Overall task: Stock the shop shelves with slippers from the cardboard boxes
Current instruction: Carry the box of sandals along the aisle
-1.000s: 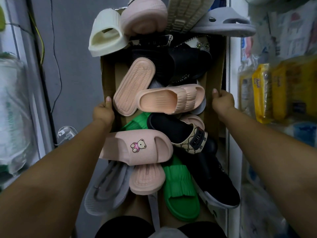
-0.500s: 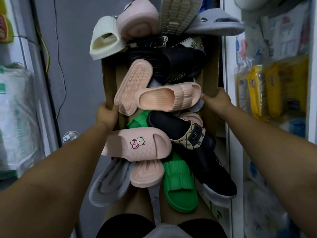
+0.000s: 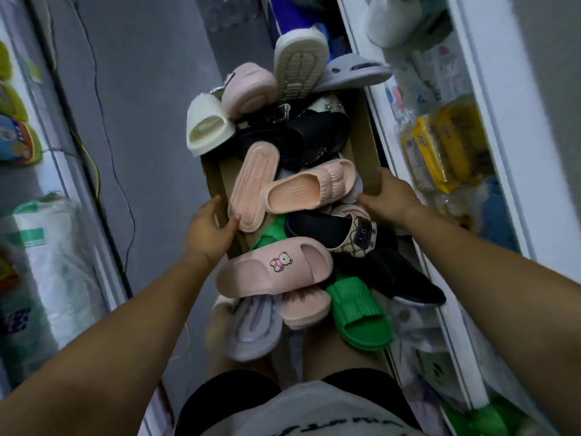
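Cardboard box [image 3: 366, 152] heaped with slippers [image 3: 311, 187], held in front of the person's body in a narrow aisle, left hand [image 3: 206, 228] curled round its left wall, right hand [image 3: 388, 199] gripping its right wall, pink bear slipper [image 3: 273, 267] on top at the near end, yellow packets [image 3: 440, 146] on the shelf just to the right

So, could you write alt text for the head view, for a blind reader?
The left hand and right hand grip the side walls of a box heaped with slippers. A pink bear slipper and a green slipper overhang its near end; shelves line the right.
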A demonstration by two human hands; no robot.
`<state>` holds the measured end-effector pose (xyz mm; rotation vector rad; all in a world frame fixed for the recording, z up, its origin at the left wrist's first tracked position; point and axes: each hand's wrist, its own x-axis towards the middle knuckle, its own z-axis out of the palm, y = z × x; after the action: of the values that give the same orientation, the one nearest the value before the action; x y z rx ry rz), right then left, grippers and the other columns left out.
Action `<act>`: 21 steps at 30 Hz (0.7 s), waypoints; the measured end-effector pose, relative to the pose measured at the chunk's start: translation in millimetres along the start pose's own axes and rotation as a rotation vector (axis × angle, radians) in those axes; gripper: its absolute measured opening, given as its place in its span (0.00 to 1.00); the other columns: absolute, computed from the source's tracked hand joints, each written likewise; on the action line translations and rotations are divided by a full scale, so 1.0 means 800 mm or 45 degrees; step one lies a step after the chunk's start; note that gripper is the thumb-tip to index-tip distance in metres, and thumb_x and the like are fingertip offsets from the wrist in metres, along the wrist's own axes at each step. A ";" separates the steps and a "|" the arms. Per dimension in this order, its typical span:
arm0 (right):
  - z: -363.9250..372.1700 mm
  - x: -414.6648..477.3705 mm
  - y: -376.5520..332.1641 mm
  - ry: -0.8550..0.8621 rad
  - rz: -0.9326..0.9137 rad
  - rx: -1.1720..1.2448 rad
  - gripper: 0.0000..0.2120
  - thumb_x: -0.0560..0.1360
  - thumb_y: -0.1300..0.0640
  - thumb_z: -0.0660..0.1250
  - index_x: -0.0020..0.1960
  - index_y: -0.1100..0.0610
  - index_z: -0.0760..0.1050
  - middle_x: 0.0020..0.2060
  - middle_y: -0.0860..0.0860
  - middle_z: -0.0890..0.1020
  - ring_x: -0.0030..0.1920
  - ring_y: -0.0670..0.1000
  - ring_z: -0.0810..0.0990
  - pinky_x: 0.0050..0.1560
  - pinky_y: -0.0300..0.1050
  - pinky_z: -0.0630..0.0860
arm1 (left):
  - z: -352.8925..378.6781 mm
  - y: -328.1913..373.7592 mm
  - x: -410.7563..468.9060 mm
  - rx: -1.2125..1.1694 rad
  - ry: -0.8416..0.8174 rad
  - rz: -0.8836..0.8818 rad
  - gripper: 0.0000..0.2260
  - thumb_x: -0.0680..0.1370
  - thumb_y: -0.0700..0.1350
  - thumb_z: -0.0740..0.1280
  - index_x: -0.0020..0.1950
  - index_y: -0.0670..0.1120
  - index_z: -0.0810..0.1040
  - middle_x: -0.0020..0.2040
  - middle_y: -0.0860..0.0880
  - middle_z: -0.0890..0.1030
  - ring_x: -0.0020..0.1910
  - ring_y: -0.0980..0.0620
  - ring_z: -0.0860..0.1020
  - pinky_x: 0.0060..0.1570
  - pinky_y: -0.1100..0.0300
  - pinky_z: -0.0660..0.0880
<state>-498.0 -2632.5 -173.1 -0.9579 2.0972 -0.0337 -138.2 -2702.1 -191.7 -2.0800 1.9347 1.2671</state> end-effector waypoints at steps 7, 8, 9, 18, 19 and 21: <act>0.010 -0.167 -0.042 0.255 -0.039 -0.053 0.47 0.68 0.30 0.67 0.79 0.51 0.60 0.76 0.53 0.68 0.73 0.59 0.69 0.68 0.57 0.73 | -0.102 0.013 -0.039 0.368 -0.054 0.530 0.31 0.80 0.58 0.68 0.79 0.45 0.67 0.77 0.43 0.69 0.75 0.41 0.67 0.73 0.47 0.66; 0.012 -0.196 -0.051 0.293 -0.027 -0.047 0.46 0.69 0.31 0.68 0.80 0.52 0.59 0.77 0.54 0.67 0.75 0.59 0.67 0.69 0.57 0.71 | -0.115 0.018 -0.050 0.401 -0.059 0.596 0.31 0.80 0.59 0.68 0.79 0.46 0.67 0.77 0.43 0.69 0.75 0.42 0.67 0.73 0.47 0.66; 0.015 -0.225 -0.061 0.328 -0.011 -0.046 0.46 0.71 0.35 0.71 0.81 0.53 0.58 0.79 0.55 0.63 0.77 0.59 0.63 0.72 0.56 0.68 | -0.125 0.021 -0.062 0.414 -0.063 0.682 0.31 0.79 0.60 0.67 0.78 0.46 0.68 0.77 0.43 0.69 0.75 0.42 0.67 0.73 0.46 0.67; 0.073 -0.449 -0.075 0.687 0.192 0.182 0.45 0.74 0.42 0.74 0.82 0.55 0.55 0.81 0.55 0.58 0.80 0.56 0.58 0.77 0.55 0.61 | -0.155 0.059 -0.188 0.491 -0.072 1.192 0.31 0.75 0.57 0.71 0.74 0.44 0.72 0.73 0.43 0.73 0.71 0.42 0.70 0.70 0.47 0.68; 0.085 -0.471 -0.068 0.722 0.209 0.205 0.45 0.74 0.42 0.74 0.82 0.56 0.56 0.81 0.55 0.59 0.80 0.56 0.58 0.78 0.55 0.60 | -0.154 0.059 -0.203 0.492 -0.085 1.248 0.32 0.75 0.59 0.69 0.74 0.44 0.72 0.72 0.43 0.73 0.71 0.42 0.70 0.70 0.47 0.68; 0.112 -0.511 -0.051 0.762 0.271 0.257 0.45 0.74 0.43 0.74 0.82 0.57 0.56 0.81 0.56 0.60 0.80 0.56 0.58 0.78 0.54 0.59 | -0.150 0.060 -0.230 0.524 -0.120 1.361 0.32 0.75 0.60 0.68 0.75 0.44 0.71 0.72 0.43 0.73 0.71 0.42 0.70 0.70 0.46 0.68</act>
<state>-254.9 -2373.5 51.6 -0.6442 2.6674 -0.4640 -96.8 -2625.5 15.4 -0.7250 3.0167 0.8302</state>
